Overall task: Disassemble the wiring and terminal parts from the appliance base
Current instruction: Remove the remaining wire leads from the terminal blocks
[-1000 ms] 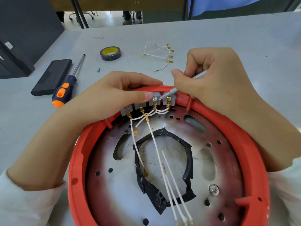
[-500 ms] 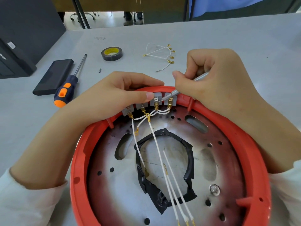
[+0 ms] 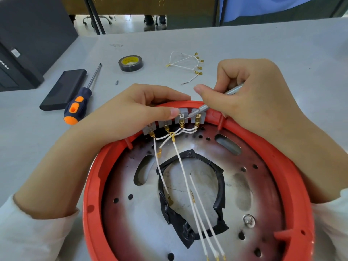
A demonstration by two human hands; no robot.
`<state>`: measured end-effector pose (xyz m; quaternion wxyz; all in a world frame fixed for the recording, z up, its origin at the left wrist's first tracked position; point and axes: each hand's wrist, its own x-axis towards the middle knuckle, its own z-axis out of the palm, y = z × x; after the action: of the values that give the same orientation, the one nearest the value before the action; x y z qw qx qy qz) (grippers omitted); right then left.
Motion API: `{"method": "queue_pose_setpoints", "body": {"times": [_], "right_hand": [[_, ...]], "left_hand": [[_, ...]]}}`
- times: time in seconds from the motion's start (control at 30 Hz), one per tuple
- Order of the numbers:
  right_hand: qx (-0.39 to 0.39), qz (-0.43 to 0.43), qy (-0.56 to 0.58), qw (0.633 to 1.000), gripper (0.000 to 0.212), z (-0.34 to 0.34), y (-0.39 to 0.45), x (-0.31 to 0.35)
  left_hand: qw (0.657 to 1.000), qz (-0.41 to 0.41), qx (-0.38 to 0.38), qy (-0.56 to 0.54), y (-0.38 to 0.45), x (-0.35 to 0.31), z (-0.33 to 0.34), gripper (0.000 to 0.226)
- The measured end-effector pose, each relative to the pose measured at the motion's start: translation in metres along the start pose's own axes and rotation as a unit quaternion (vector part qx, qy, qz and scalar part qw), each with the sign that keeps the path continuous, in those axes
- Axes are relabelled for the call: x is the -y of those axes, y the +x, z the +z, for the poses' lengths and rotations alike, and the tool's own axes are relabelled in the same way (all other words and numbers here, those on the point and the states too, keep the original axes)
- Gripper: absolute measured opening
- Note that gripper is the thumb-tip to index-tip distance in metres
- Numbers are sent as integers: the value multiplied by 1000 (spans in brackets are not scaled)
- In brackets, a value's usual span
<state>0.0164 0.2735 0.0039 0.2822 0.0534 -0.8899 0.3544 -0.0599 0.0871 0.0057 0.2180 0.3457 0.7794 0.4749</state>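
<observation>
Grey terminal block (image 3: 181,117) | under left hand (image 3: 131,112) thumb | right hand (image 3: 244,98) holds screwdriver (image 3: 216,99)

Right hand (image 3: 250,102) holds screwdriver (image 3: 216,99)

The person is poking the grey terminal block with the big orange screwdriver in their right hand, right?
Not quite. The right hand holds a thin silver tool against the grey terminal block. The head view shows the orange screwdriver lying untouched on the table.
</observation>
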Motion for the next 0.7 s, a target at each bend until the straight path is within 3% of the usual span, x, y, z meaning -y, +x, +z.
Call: {"method": "queue_pose_setpoints", "body": {"times": [0.43, 0.7], "right_hand": [[35, 2, 68, 997, 41, 8, 16, -4], [91, 55, 132, 986, 44, 10, 24, -10]], "left_hand": [[1000, 4, 2, 13, 1, -1, 0, 31], [1000, 5, 5, 17, 0, -1, -1, 31]]}}
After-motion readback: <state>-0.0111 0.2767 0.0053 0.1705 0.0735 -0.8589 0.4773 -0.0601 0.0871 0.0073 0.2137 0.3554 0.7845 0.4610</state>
